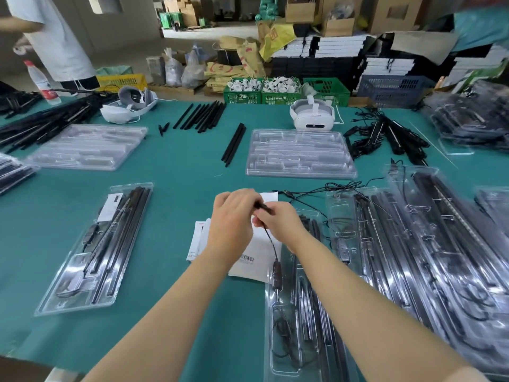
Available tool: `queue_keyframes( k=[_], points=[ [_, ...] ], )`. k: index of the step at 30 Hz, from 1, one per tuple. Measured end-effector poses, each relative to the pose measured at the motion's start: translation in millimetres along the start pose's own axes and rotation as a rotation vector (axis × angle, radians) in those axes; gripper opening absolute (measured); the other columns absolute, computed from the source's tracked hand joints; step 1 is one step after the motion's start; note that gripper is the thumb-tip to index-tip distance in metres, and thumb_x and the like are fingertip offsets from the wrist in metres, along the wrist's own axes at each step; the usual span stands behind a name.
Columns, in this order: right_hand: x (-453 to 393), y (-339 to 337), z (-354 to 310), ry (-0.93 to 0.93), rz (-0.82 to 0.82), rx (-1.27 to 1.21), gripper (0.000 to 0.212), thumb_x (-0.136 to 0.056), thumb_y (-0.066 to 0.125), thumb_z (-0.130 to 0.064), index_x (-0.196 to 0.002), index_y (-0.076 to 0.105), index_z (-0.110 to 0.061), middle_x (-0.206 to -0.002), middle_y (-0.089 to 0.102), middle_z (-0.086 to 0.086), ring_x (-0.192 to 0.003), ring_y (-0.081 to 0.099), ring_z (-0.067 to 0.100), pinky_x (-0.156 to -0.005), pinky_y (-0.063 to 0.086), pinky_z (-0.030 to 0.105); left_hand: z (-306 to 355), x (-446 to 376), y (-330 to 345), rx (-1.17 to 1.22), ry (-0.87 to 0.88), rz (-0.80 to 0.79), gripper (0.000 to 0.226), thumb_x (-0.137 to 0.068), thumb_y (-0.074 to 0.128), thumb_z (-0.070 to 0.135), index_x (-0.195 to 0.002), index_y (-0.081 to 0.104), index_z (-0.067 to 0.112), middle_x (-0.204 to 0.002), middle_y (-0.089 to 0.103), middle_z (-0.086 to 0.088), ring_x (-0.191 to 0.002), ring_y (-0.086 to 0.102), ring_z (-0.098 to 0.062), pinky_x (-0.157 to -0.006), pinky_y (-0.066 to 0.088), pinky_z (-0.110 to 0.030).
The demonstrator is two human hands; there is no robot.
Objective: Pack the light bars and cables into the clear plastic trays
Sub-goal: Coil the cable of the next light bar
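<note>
On the green table (179, 166), a clear tray (292, 326) of light bars lies just below the white paper (264, 252), above which the left hand (234, 216) and right hand (278, 219) both seemingly pinch a black cable (271, 244) trailing down into that tray.

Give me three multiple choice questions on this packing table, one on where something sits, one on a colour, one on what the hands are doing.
1. Where is the filled tray?
A. left of both hands
B. right of both hands
C. on the floor

2. The table cover is:
A. red
B. teal green
C. white

3. The hands are:
A. resting flat
B. holding a black cable
C. lifting a tray

Answers: 1 A, it lies left of the left hand. 2 B, teal cloth shows throughout. 3 B, the left hand and right hand pinch the cable.
</note>
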State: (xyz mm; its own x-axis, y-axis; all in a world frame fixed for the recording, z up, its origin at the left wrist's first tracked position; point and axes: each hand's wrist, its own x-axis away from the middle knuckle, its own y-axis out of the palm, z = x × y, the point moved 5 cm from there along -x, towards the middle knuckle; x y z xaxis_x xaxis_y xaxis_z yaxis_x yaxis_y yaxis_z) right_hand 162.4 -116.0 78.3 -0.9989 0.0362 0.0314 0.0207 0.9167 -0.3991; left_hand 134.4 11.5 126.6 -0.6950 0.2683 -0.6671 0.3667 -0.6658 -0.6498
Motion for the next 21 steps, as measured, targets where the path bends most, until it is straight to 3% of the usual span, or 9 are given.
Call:
queue_keyframes(
  k=[3,6,10,15,21],
  points=[
    [-2,-6,3,0.094,-0.027,-0.347,0.019,-0.097,0.057,-0.007,-0.096,0.071,0.006,-0.084,0.071,0.016,-0.074,0.069,0.022,-0.085,0.059,0.041,4,8,9,-0.215,0.232,0.053,0.044,-0.074,0.053,-0.018,-0.095,0.072,0.015,-0.1,0.072,0.011,-0.105,0.055,-0.023,-0.08,0.031,-0.032],
    [-4,-11,11,0.244,-0.096,-0.507,0.031,-0.104,0.05,-0.025,-0.106,0.071,-0.002,-0.094,0.076,0.016,-0.085,0.074,0.029,-0.087,0.06,0.04,-7,13,21,-0.206,0.291,0.028,0.044,-0.077,0.052,-0.017,-0.1,0.075,0.013,-0.107,0.073,0.009,-0.088,0.048,-0.023,-0.071,0.037,-0.031],
    [-6,-14,20,0.229,-0.189,-0.506,0.023,-0.104,0.053,-0.023,-0.112,0.072,-0.012,-0.1,0.076,0.01,-0.089,0.074,0.023,-0.088,0.059,0.035,-23,18,37,-0.135,0.278,-0.088,0.034,-0.079,0.054,-0.016,-0.097,0.074,0.004,-0.107,0.074,-0.001,-0.077,0.058,-0.028,-0.064,0.054,-0.037],
    [-5,-13,23,0.162,-0.197,-0.536,0.026,-0.103,0.052,-0.007,-0.117,0.071,-0.015,-0.1,0.077,0.008,-0.093,0.074,0.021,-0.083,0.059,0.028,-29,18,44,-0.106,0.221,-0.106,0.037,-0.084,0.042,-0.007,-0.099,0.075,0.004,-0.116,0.072,-0.005,-0.084,0.064,-0.03,-0.064,0.058,-0.037],
    [-3,-9,23,0.133,-0.144,-0.473,0.032,-0.104,0.046,-0.004,-0.106,0.073,-0.021,-0.095,0.077,0.004,-0.088,0.073,0.014,-0.079,0.058,0.022,-27,20,52,-0.089,0.173,-0.133,0.041,-0.074,0.059,-0.018,-0.107,0.074,0.0,-0.121,0.068,-0.018,-0.092,0.069,-0.033,-0.064,0.059,-0.038]
  ],
)
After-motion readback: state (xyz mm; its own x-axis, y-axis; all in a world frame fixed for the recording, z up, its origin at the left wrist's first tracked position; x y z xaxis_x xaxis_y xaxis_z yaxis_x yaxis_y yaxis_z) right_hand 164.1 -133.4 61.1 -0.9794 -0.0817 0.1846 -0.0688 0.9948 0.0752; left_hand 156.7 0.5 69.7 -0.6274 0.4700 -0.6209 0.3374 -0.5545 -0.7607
